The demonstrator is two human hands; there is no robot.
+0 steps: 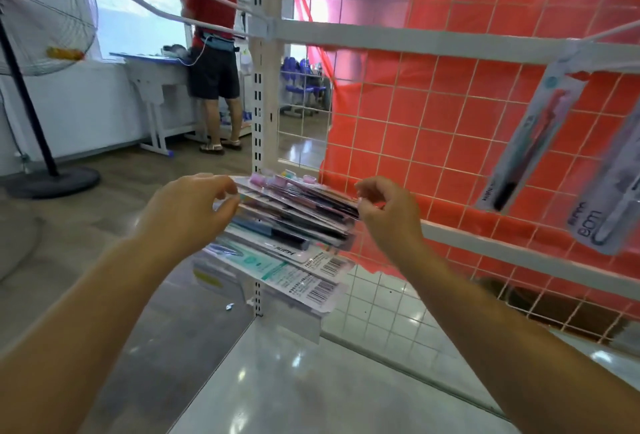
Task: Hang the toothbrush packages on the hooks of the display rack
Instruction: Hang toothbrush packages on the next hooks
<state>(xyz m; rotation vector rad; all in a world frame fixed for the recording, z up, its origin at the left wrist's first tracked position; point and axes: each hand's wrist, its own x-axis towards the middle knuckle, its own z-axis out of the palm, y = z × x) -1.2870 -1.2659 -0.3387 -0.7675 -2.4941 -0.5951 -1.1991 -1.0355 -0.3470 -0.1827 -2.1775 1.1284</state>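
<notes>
**shelf_newbie:** So what's going on right in front of the camera here?

**rackrat:** Closest in, both forearms are reaching forward over the rack's bottom shelf (311, 381). The left hand (188, 206) is gripping the near-left end of a fanned stack of toothbrush packages (287, 236), thumb on top and fingers curled under it. The right hand (384, 210) is pinching the right end of the top package (301, 196), so its grip is clamped on that one. The whole stack is being held in the air above the shelf, in front of the rack's upright post (261, 63).

**shelf_newbie:** And what does the next move depend on?

**rackrat:** My guess is the top one is getting peeled off. The packages are lying flat, long axis running left-right between the two hands, barcodes toward the right. The nearest loaded hook (609, 31) is up and well right of the stack, so the right hand is the closer one. It's already carrying two hung packages (530, 142). The pack would need turning upright, hang-hole end up.

**shelf_newbie:** Anything you can't make out?

**rackrat:** I can't find the hang holes. The left fingertips are hidden under the stack. The second hung pack is cut off at the frame edge. Two bare hooks (187, 19) are sticking out up-left of the stack, pretty blurry.
</notes>
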